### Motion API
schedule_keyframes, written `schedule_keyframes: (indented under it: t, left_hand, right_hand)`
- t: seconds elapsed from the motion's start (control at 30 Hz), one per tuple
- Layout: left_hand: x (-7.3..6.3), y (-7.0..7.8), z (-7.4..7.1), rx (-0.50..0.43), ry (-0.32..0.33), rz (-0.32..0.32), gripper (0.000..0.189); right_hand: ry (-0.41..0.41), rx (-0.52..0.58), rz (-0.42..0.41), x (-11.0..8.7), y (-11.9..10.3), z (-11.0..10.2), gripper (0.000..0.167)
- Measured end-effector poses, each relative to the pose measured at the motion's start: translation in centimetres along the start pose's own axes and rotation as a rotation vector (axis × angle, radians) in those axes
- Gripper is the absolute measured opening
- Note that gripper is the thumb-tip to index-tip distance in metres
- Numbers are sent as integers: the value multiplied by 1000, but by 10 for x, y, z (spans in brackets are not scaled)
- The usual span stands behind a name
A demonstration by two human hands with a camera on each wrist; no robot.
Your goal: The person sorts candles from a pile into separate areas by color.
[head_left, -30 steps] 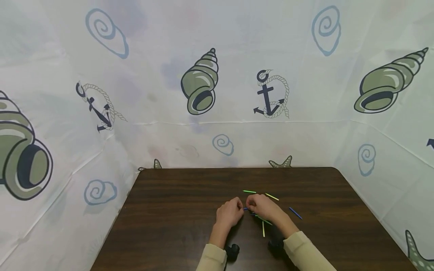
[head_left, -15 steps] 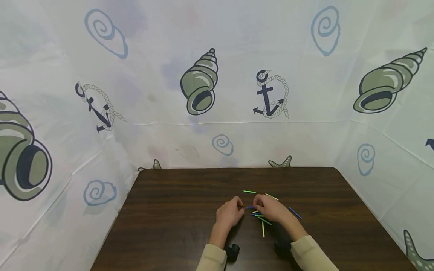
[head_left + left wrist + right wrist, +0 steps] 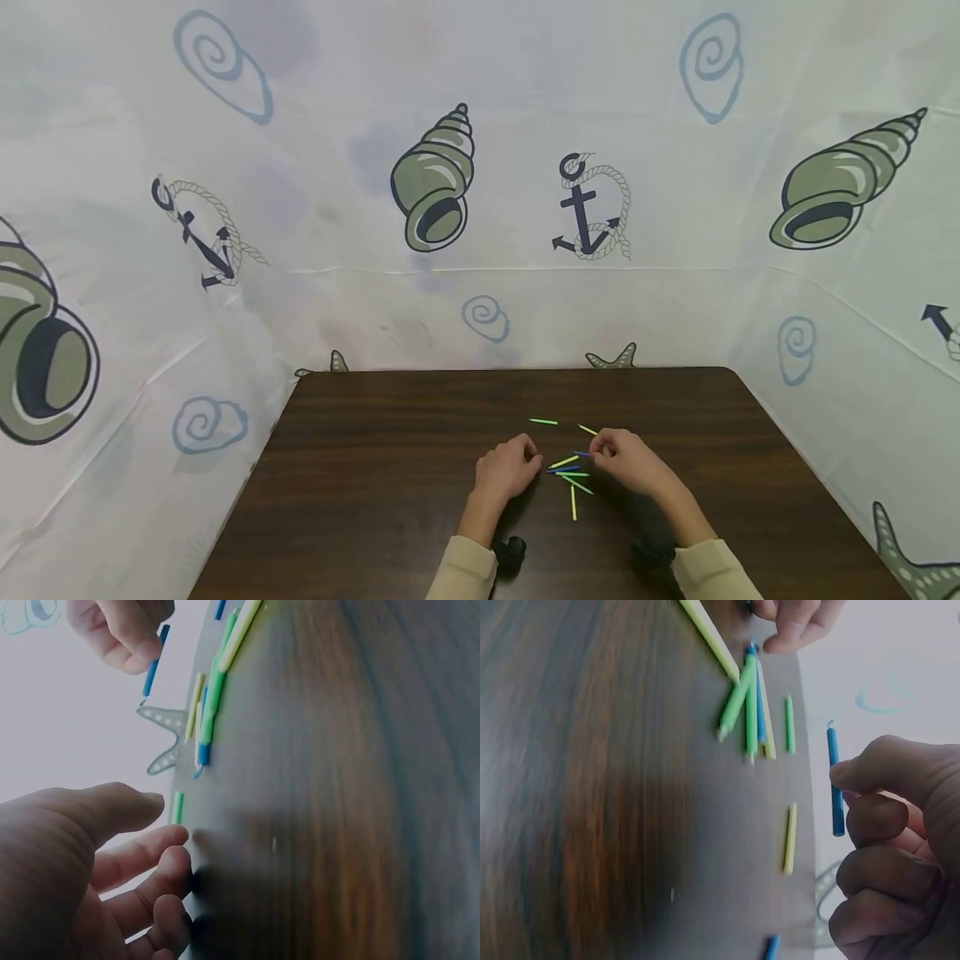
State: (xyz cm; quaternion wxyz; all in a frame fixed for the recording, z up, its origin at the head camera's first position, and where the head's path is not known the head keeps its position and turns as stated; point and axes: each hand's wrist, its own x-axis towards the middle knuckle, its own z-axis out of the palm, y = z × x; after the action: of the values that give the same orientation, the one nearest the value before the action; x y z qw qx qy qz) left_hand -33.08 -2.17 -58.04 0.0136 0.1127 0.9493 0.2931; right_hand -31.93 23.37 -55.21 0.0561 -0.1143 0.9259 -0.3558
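Right of centre, right hand (image 3: 632, 461) pinches slim blue wax-like candle (image 3: 837, 807) (likely light, brittle; best held mid-shaft); left hand (image 3: 506, 468) loose, empty.

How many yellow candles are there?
3: the far candle is beyond the right hand, which partly hides it in the head view; the middle candle is between that hand and the left hand; the near candle is lowest in that view. No others show.

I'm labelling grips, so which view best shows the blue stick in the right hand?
The right wrist view: the blue stick appears large, both ends visible. The left wrist view shows it smaller; the head view, only a short piece.
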Motion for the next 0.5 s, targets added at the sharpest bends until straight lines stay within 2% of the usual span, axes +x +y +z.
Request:
schedule_keyframes:
  t: [0.13, 0.33, 0.5]
  left_hand:
    - [2, 2, 6, -7, -10, 28, 13]
    - [8, 3, 13, -41, -4, 44, 8]
    - [11, 7, 19, -58, -16, 55, 4]
  right_hand:
    - [24, 20, 31, -8, 11, -5, 6]
    - [33, 75, 43, -22, 31, -14, 16]
    - [63, 95, 96, -37, 46, -25, 16]
